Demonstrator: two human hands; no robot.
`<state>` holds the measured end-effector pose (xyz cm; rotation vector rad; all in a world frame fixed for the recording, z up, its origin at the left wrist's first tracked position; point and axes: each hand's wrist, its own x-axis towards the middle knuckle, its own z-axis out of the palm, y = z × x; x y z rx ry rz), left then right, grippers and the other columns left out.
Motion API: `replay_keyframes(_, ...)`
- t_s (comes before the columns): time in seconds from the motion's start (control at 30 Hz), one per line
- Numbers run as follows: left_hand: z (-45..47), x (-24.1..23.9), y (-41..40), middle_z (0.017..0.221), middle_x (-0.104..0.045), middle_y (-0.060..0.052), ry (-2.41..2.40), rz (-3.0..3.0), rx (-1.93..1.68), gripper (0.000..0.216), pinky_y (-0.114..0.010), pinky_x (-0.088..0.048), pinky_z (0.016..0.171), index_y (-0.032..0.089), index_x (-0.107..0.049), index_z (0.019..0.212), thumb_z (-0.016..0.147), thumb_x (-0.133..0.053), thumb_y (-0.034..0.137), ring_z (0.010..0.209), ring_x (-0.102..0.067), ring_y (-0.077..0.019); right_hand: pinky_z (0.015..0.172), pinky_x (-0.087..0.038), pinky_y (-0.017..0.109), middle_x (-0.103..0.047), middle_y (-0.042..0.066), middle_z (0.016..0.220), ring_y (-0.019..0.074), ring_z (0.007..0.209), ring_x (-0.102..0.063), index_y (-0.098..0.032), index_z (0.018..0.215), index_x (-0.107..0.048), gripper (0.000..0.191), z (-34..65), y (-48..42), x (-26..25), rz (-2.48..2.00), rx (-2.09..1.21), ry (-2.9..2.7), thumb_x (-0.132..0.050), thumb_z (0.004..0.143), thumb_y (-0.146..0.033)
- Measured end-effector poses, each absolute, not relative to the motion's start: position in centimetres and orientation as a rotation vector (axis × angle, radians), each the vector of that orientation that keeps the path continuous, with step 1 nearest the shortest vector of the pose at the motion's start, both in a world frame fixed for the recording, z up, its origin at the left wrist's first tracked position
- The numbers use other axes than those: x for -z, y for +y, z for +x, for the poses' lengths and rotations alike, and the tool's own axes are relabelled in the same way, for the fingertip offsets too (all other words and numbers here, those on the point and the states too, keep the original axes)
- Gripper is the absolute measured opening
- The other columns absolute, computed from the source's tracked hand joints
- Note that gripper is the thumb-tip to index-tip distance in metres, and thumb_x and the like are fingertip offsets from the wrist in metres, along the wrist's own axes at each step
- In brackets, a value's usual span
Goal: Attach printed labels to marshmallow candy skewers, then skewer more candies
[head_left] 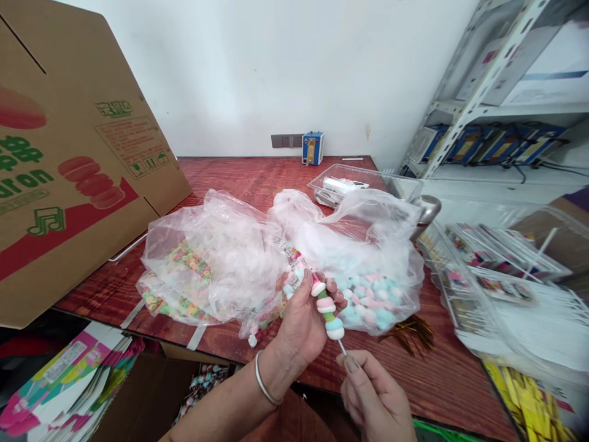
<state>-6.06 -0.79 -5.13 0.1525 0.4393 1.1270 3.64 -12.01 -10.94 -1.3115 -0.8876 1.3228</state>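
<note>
Pink, white, green and blue candy skewer (326, 305) slants between my hands, above the near side of the desk (460, 393). Left hand (304, 322) cradles it; right hand (375, 393) pinches its bare stick (341, 347). Risks, I judge: over-squeezing dents it, sideways pressure bends the stick, slack fingers drop it.

One left hand (304, 328) and one right hand (380, 396) are holding one candy stick (328, 316), which is carrying three round sweets (335, 329). Two large plastic bags (225, 230) and one blue box (312, 149) are resting on one table (248, 172), and one bangle (264, 382) is showing.
</note>
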Motion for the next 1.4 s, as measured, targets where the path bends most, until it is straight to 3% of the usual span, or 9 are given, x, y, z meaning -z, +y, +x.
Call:
replay_keyframes(0.23, -6.0, 6.7, 0.2, 0.073, -0.055, 0.002, 0.517, 0.135, -1.095, 0.025, -0.021, -0.046, 0.052, 0.018, -0.056, 0.083, 0.084, -0.070, 0.039, 0.057, -0.053, -0.0093, 0.044, -0.020, 0.019, -0.029, -0.011, 0.052, 0.0069, 0.045, -0.025, -0.019, 0.081, -0.054, 0.041, 2.9, -10.8, 10.3, -1.298, -1.422, -0.881, -0.056, 0.090, -0.060)
replay_keyframes(0.37, -6.2, 7.6, 1.0, 0.066, -0.055, 0.003, 0.664, 0.125, -1.054, 0.028, -0.015, -0.037, 0.043, 0.018, -0.053, 0.081, 0.082, -0.073, 0.037, 0.047, -0.046, -0.0053, 0.051, -0.038, 0.022, -0.052, -0.003, 0.056, 0.0121, 0.052, -0.048, -0.019, 0.072, -0.057, 0.045, 3.7, -9.3, 9.5, -1.472, -1.173, -1.147, -0.052, 0.092, -0.058)
replay_keyframes(0.47, -6.7, 7.6, 0.0, 0.067, -0.058, 0.001, 0.718, 0.269, -0.911, 0.030, -0.014, -0.034, 0.040, 0.018, -0.055, 0.086, 0.081, -0.073, 0.041, 0.045, -0.049, -0.0057, 0.072, -0.051, 0.026, -0.069, 0.004, 0.081, 0.0184, 0.077, -0.063, -0.018, 0.089, -0.066, 0.041, 5.6, -7.3, 9.0, -1.525, -0.944, -1.025, -0.055, 0.091, -0.058)
replay_keyframes(0.53, -6.9, 7.5, -1.2, 0.067, -0.059, 0.001, 0.725, 0.368, -0.754, 0.034, -0.015, -0.035, 0.040, 0.017, -0.056, 0.088, 0.081, -0.072, 0.047, 0.045, -0.051, -0.0067, 0.076, -0.054, 0.028, -0.072, 0.007, 0.093, 0.0196, 0.084, -0.066, -0.019, 0.102, -0.067, 0.042, 6.4, -5.9, 8.6, -1.381, -1.113, -0.904, -0.058, 0.089, -0.058)
replay_keyframes(0.7, -7.0, 7.3, -3.2, 0.059, -0.056, 0.002, 0.750, 0.579, -0.690, 0.038, -0.016, -0.033, 0.040, 0.016, -0.055, 0.078, 0.081, -0.070, 0.051, 0.045, -0.049, -0.0073, 0.032, -0.043, 0.023, -0.052, -0.008, 0.043, 0.0117, 0.030, -0.046, -0.022, 0.084, -0.061, 0.036, 5.4, -3.7, 8.1, -1.109, -1.718, -0.618, -0.071, 0.079, -0.056)
replay_keyframes(0.93, -7.2, 6.6, -2.8, 0.071, -0.061, -0.002, 0.745, 0.472, -0.709, 0.039, -0.020, -0.045, 0.048, 0.015, -0.061, 0.088, 0.084, -0.066, 0.054, 0.052, -0.056, -0.0099, 0.025, -0.032, 0.019, -0.048, -0.010, 0.043, 0.0090, 0.026, -0.038, -0.022, 0.077, -0.056, 0.033, 4.7, -3.4, 7.9, -1.101, -1.694, -0.434, -0.074, 0.076, -0.050)
replay_keyframes(1.13, -7.3, 6.2, -2.4, 0.104, -0.065, -0.008, 0.811, 0.367, -0.839, 0.042, -0.023, -0.054, 0.056, 0.020, -0.062, 0.113, 0.091, -0.053, 0.055, 0.079, -0.063, -0.0169, 0.070, -0.049, 0.023, -0.065, -0.002, 0.076, 0.0132, 0.073, -0.059, -0.020, 0.075, -0.065, 0.022, 5.2, -3.2, 8.7, -1.170, -1.405, -0.697, -0.068, 0.085, -0.039)
replay_keyframes(1.3, -7.2, 6.0, -1.4, 0.080, -0.061, -0.001, 0.832, 0.397, -0.768, 0.037, -0.022, -0.050, 0.041, 0.019, -0.063, 0.107, 0.085, -0.065, 0.049, 0.056, -0.056, -0.0121, 0.080, -0.047, 0.029, -0.060, 0.001, 0.081, 0.0181, 0.082, -0.057, -0.020, 0.066, -0.059, 0.031, 5.3, -3.1, 8.3, -1.375, -1.074, -1.114, -0.061, 0.089, -0.042)
replay_keyframes(1.4, -7.0, 6.1, -0.9, 0.068, -0.055, 0.001, 0.845, 0.292, -0.828, 0.029, -0.018, -0.043, 0.036, 0.015, -0.063, 0.094, 0.084, -0.068, 0.042, 0.049, -0.051, -0.0094, 0.080, -0.050, 0.032, -0.065, 0.004, 0.092, 0.0198, 0.084, -0.061, -0.021, 0.089, -0.064, 0.025, 5.0, -3.9, 7.9, -1.442, -1.001, -1.094, -0.061, 0.089, -0.046)
